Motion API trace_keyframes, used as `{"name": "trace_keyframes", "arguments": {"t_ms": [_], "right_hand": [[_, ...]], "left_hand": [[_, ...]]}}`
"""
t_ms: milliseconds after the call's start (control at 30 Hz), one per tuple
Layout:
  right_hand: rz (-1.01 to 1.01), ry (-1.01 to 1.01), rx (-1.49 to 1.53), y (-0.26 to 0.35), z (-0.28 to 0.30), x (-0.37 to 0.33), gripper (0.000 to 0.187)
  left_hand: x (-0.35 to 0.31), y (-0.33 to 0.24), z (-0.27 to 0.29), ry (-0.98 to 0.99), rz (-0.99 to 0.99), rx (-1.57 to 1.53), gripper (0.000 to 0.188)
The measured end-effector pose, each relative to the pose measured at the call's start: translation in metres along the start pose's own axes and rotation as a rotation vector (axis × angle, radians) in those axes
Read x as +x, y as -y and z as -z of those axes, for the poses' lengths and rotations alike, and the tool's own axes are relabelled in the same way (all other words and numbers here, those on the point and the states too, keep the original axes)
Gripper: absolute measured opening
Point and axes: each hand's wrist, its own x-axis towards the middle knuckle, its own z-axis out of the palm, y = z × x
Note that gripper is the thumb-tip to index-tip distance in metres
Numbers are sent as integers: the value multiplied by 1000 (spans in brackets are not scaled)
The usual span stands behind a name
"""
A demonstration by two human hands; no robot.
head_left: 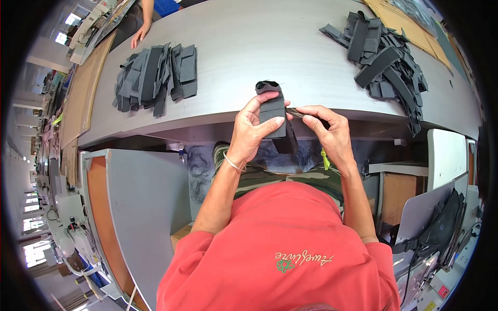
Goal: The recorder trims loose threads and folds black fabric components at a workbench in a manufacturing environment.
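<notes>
My left hand (249,127) grips a dark grey folded fabric strip (273,111) at the front edge of the table. Its upper end curls into a loop, and a darker length hangs below the hand. Between the thumb and fingers of my right hand (330,132) is a slim, dark metal tool that looks like thread snips (298,112). The tool's tip points left and lies close against the strip's right side; whether it touches is too small to tell. A yellow-green ribbon (325,159) dangles beneath the right hand.
Grey fabric strips form a pile (155,75) on the left of the table (249,46) and a looser heap (386,62) on the right. Another person's hand (140,35) rests at the far left. A grey cabinet panel (148,192) stands at lower left, a black bag (441,220) at lower right.
</notes>
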Motion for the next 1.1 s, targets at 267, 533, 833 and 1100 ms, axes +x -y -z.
{"name": "trace_keyframes", "arguments": {"t_ms": [267,533,833,1100], "right_hand": [[-69,2,76,-10,-5,-2,22],[16,-69,-6,-1,-13,-6,20],[208,-143,-268,7,-16,-5,18],[261,-79,-407,9,-7,-5,16]], "left_hand": [[-3,1,0,46,-42,120,50],[-8,1,1,36,-91,209,48],[-9,-1,-1,39,-66,246,49],[-9,3,-1,42,-56,234,49]]}}
